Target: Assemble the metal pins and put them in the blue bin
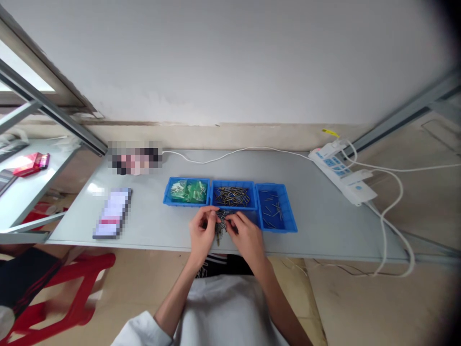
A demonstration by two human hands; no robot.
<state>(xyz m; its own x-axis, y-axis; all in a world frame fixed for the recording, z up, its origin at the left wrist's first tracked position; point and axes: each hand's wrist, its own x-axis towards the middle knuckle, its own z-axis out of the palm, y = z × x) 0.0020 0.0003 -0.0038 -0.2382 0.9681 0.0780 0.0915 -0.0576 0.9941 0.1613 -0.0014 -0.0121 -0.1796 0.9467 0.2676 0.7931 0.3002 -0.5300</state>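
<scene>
My left hand [203, 229] is curled with thumb and fingers pinched together over a small pile of thin metal pins [219, 235] near the table's front edge. From the other side my right hand [245, 234] reaches in, its fingertips also pinched at the pile. What either pinch holds is too small to make out. Just behind the hands stands a blue bin [233, 208] full of similar dark and brassy pins. To its right, a blue tray [290, 211] has a few thin pins scattered inside. Left of the middle bin, another blue bin [167, 192] holds small pale pieces in green-looking plastic.
A phone [112, 214] lies on the table [151, 226] at left, with a blurred-out object [135, 161] behind it. At right is a white power strip [342, 173] with looping cables. A red stool [81, 293] stands on the floor at left. Metal frame posts flank the table.
</scene>
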